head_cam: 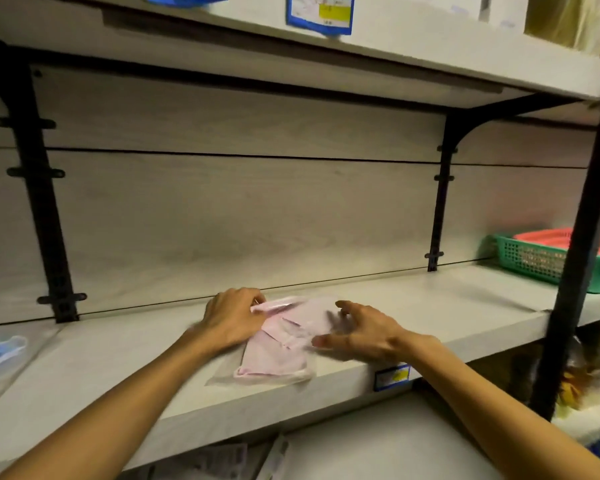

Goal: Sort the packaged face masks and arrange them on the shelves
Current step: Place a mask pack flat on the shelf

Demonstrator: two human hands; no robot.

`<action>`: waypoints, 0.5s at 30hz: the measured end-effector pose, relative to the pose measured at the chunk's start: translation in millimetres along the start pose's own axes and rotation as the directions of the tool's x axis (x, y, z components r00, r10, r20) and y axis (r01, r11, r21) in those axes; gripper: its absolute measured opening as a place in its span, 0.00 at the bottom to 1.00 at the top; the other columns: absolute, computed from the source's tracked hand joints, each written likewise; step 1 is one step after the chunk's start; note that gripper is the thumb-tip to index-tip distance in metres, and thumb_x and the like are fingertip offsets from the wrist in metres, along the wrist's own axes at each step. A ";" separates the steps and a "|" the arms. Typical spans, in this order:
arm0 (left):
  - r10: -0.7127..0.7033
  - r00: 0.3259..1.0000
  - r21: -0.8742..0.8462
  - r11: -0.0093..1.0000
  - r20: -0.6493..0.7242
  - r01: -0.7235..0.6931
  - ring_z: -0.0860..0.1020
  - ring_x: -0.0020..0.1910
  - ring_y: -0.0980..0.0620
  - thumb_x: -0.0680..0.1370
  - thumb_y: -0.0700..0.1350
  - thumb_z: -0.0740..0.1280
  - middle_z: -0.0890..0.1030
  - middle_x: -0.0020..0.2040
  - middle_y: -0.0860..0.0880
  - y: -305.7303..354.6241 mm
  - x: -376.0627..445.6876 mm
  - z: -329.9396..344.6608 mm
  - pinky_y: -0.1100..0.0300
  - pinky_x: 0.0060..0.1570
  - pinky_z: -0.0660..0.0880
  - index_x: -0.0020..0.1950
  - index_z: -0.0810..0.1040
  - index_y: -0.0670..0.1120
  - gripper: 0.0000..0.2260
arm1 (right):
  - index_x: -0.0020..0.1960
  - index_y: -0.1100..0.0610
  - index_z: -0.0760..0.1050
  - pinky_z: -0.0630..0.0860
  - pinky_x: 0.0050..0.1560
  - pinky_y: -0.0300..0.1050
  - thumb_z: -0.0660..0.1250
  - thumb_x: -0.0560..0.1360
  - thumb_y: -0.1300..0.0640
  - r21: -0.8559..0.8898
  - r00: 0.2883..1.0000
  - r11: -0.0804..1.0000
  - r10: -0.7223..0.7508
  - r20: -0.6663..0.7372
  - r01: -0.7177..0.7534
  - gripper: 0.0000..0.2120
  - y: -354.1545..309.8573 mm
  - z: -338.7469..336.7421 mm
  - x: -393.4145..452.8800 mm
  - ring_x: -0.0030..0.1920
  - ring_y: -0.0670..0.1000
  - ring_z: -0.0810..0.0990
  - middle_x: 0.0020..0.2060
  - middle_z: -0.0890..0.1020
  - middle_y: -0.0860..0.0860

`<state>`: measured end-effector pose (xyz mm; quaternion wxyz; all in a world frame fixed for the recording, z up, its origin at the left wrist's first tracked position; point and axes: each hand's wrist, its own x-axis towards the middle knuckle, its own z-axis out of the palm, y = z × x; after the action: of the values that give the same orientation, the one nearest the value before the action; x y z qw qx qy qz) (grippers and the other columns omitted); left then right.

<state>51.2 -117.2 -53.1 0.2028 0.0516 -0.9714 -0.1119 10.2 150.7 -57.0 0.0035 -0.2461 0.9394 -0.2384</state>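
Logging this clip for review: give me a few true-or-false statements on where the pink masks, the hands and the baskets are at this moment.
1. The packaged pink masks lie on the middle shelf. True.
2. The left hand is on the left side of the pack. True.
3. The right hand holds the green basket. False: its fingers are spread over the pack's right side; the basket sits apart, at the shelf's right end.
4. The green basket holds a red basket. True.
5. The pink pack stands upright against the back panel. False: it lies flat near the shelf's front edge.
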 end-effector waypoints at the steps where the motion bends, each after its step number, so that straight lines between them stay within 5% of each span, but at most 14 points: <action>1: -0.043 0.998 -0.054 0.998 -0.036 0.041 0.81 0.57 0.46 0.75 0.50 0.66 0.85 0.57 0.54 -4.4 0.3 3.4 0.56 0.52 0.77 0.58 0.82 0.56 0.13 | 0.78 0.50 0.61 0.74 0.67 0.53 0.65 0.59 0.19 -0.058 1.000 0.998 -0.015 0.003 0.015 0.57 3.1 -1.8 3.4 0.67 0.54 0.76 0.73 0.73 0.49; 5: -0.183 0.983 -0.320 0.933 -0.030 0.164 0.81 0.55 0.49 0.73 0.52 0.66 0.85 0.56 0.54 -20.7 4.9 5.5 0.60 0.48 0.72 0.59 0.82 0.54 0.16 | 0.72 0.46 0.71 0.77 0.59 0.48 0.61 0.62 0.19 -0.219 0.992 0.971 -0.114 -0.048 0.101 0.47 13.0 -4.7 19.1 0.60 0.51 0.79 0.66 0.78 0.46; 9: -0.226 0.974 -0.403 0.893 -0.024 0.198 0.79 0.51 0.52 0.67 0.59 0.61 0.82 0.49 0.58 -25.8 -0.2 1.5 0.59 0.50 0.74 0.57 0.81 0.56 0.22 | 0.62 0.44 0.80 0.79 0.52 0.50 0.54 0.69 0.21 -0.343 0.963 0.914 -0.259 -0.081 0.217 0.37 22.4 -5.1 33.2 0.51 0.49 0.79 0.57 0.80 0.45; 15: -0.243 0.970 -0.427 0.879 -0.025 0.210 0.80 0.46 0.59 0.67 0.68 0.61 0.83 0.44 0.64 -25.5 -1.0 1.5 0.58 0.48 0.76 0.45 0.81 0.62 0.16 | 0.48 0.51 0.85 0.77 0.50 0.49 0.59 0.80 0.39 -0.156 0.917 0.945 -0.318 -0.240 0.287 0.22 29.9 2.3 54.6 0.50 0.52 0.81 0.50 0.84 0.46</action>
<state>52.9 -141.5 -60.9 0.2324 0.1241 -0.9028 -0.3398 -51.3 147.2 -66.4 -0.1723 -0.3548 0.8944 -0.2110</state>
